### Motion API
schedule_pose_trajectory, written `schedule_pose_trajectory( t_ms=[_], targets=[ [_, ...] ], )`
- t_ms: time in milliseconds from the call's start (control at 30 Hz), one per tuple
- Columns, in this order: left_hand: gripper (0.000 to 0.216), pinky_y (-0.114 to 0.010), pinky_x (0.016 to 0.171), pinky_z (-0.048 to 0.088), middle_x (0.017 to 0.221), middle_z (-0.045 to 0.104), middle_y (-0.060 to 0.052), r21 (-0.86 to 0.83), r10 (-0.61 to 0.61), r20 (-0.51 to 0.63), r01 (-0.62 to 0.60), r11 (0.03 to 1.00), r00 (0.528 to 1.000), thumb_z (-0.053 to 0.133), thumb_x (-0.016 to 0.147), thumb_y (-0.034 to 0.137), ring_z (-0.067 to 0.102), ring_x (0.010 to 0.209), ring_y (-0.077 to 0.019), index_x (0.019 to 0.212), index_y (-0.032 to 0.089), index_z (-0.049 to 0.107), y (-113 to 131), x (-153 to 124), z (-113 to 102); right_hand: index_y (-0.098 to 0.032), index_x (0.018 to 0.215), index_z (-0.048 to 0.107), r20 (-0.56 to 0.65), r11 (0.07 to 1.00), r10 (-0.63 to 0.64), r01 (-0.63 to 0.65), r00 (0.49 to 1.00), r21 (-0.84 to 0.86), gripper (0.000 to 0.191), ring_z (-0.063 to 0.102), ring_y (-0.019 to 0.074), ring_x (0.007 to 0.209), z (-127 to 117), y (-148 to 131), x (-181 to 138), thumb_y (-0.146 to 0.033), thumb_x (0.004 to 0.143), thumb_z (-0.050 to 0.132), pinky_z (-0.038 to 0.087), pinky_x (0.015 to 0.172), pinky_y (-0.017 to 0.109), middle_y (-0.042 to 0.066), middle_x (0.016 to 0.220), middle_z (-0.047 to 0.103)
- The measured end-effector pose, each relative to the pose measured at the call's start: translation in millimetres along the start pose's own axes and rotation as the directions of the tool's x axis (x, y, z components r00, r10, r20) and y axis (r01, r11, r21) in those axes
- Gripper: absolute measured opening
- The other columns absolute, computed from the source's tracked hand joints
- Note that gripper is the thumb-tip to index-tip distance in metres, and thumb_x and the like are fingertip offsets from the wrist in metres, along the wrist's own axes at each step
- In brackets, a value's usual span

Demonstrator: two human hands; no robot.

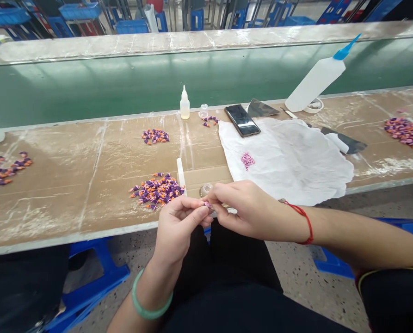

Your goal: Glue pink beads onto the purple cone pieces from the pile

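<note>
My left hand (180, 222), with a green bangle at the wrist, pinches a small pink and purple piece (207, 204) between thumb and fingertips. Against it, at the table's front edge, my right hand (239, 206) is closed in a pinch; whatever it holds is too small to make out. Left of my hands lies a heap of small purple, orange and pink pieces (157, 189), with a flat white stick (181, 172) beside it. Just behind my fingers sits a small clear round container (205, 189). Tiny pink bits (247, 161) are gathered on a white cloth (296, 152) to the right.
Along the back stand a small dropper bottle (184, 105), a phone (242, 120) and a large tilted white bottle (315, 83) with a blue nozzle. Tape (313, 106) lies beside it. More small pieces are piled at far left (10, 170) and far right (409, 132).
</note>
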State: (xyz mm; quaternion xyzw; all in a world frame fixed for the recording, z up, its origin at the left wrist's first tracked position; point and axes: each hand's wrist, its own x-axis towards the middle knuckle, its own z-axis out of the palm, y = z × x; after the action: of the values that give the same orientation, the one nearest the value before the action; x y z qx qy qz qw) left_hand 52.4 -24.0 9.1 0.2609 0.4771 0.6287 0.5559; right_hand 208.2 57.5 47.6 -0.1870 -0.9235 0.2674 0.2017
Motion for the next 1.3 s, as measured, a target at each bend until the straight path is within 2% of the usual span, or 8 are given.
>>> schedule_pose_trajectory(
  t_ms=[233,433,667,733,867,1067,1167,1300],
  targets=[
    [0.028,-0.018,0.052,0.06,0.065,0.076,-0.001,-0.062,-0.045,0.017,0.046,0.997,0.999,0.095,0.06,0.026,0.07,0.051,-0.0116,0.071,0.016,0.071,-2,-1,-3,-0.019,0.084,0.05,0.065,0.978,0.123,-0.132,0.99,0.165,0.01,0.061,0.0118,0.06,-7,3,-1,-0.017,0.093,0.046,0.043,0.055,0.023,0.001,0.072,0.065],
    [0.023,-0.017,0.059,0.062,0.072,0.078,-0.001,-0.006,0.002,0.037,-0.002,1.0,0.999,0.092,0.067,0.023,0.073,0.059,-0.0114,0.081,0.018,0.074,-1,-3,-3,-0.021,0.097,0.055,-0.115,0.915,0.286,-0.236,0.951,0.326,0.006,0.077,0.0187,0.09,-25,13,-12,-0.017,0.092,0.055,0.06,0.074,0.028,0.007,0.096,0.078],
    [0.016,-0.024,0.056,0.061,0.068,0.076,-0.003,0.31,0.105,-0.004,-0.099,0.946,0.994,0.083,0.074,0.027,0.072,0.058,-0.0162,0.082,0.016,0.075,2,4,-7,-0.021,0.093,0.059,-0.135,0.876,0.388,-0.319,0.912,0.363,0.004,0.077,0.0198,0.083,-26,31,-27,-0.024,0.094,0.056,0.061,0.072,0.031,0.005,0.089,0.079],
    [0.007,-0.025,0.057,0.058,0.071,0.076,-0.004,0.536,0.208,0.054,-0.204,0.819,0.977,0.076,0.079,0.022,0.07,0.059,-0.0154,0.083,0.017,0.076,6,10,-21,-0.022,0.092,0.061,-0.14,0.868,0.423,-0.356,0.895,0.346,0.01,0.076,0.0207,0.082,-25,38,-33,-0.03,0.095,0.056,0.061,0.071,0.033,0.005,0.087,0.079],
    [0.007,-0.029,0.064,0.053,0.075,0.073,-0.003,0.851,0.376,0.243,-0.383,0.361,0.894,0.069,0.083,0.021,0.062,0.064,-0.0149,0.085,0.018,0.076,22,29,-59,-0.024,0.091,0.064,-0.149,0.831,0.515,-0.449,0.844,0.328,0.026,0.076,0.0259,0.083,-23,56,-46,-0.049,0.095,0.056,0.059,0.072,0.039,0.006,0.087,0.079],
    [0.031,-0.031,0.076,0.054,0.099,0.072,-0.008,0.988,0.391,0.152,-0.153,-0.027,0.908,0.063,0.087,0.026,0.066,0.084,-0.0192,0.116,0.016,0.07,59,112,-93,-0.027,0.092,0.065,-0.156,0.789,0.575,-0.494,0.804,0.364,0.037,0.075,0.0314,0.085,-17,79,-57,-0.063,0.093,0.053,0.059,0.074,0.047,0.007,0.089,0.078],
    [0.027,-0.032,0.088,0.052,0.106,0.071,-0.01,0.985,0.387,0.166,-0.132,-0.112,0.907,0.054,0.085,0.013,0.066,0.093,-0.0197,0.103,0.013,0.073,73,164,-101,-0.026,0.09,0.066,-0.159,0.795,0.562,-0.477,0.811,0.375,0.036,0.074,0.029,0.083,-15,84,-60,-0.06,0.093,0.055,0.059,0.072,0.042,0.007,0.088,0.077],
    [0.028,-0.029,0.089,0.049,0.092,0.072,-0.006,0.95,0.276,0.306,-0.274,-0.151,0.911,0.046,0.085,0.014,0.065,0.094,-0.019,0.082,0.014,0.074,91,200,-100,-0.024,0.087,0.062,-0.21,0.804,0.544,-0.433,0.812,0.407,0.027,0.072,0.0213,0.077,-16,85,-65,-0.046,0.096,0.052,0.058,0.071,0.034,0.005,0.083,0.076]
  ],
)
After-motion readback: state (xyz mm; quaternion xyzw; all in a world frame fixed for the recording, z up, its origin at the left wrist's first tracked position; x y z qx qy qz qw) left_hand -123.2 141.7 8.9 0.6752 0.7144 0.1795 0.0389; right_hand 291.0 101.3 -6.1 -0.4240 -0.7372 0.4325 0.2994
